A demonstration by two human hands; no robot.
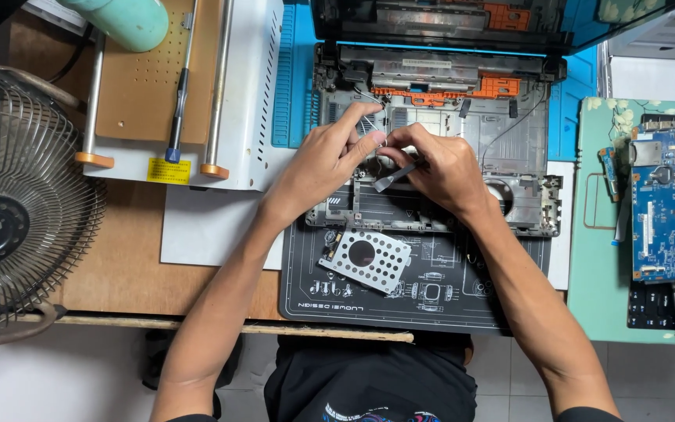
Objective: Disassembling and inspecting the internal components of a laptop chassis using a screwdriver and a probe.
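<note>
Both hands, left (323, 160) and right (439, 168), pinch a flat strip (394, 178), seemingly slanting up-right.

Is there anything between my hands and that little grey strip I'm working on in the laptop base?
Nothing visible. The left hand and right hand meet over the laptop base, and the right fingers already touch the grey strip.

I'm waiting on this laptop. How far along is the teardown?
Done: the blue board lies out at right, the perforated plate on the mat. In hand: the left hand and right hand work a small strip in the open base. Left: base and screen remain joined.
</note>
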